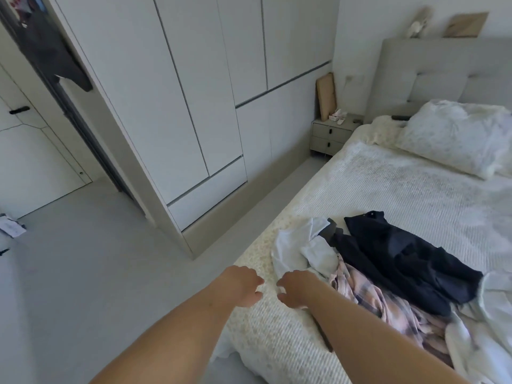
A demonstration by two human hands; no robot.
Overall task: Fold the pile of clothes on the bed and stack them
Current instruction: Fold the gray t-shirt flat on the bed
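1. Both arms reach out over the bed's (388, 195) near-left corner — left hand (240, 285) and right hand (297, 289) hang side by side, fingers loosely curled, holding nothing.
2. The pile of clothes (388, 267) lies unfolded just right of the hands.
3. White wardrobe (171, 106) on the left, pillow (457, 137) and nightstand (331, 134) at the far end.

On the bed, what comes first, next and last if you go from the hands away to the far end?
hands → white shirt → dark garment → pillow → headboard
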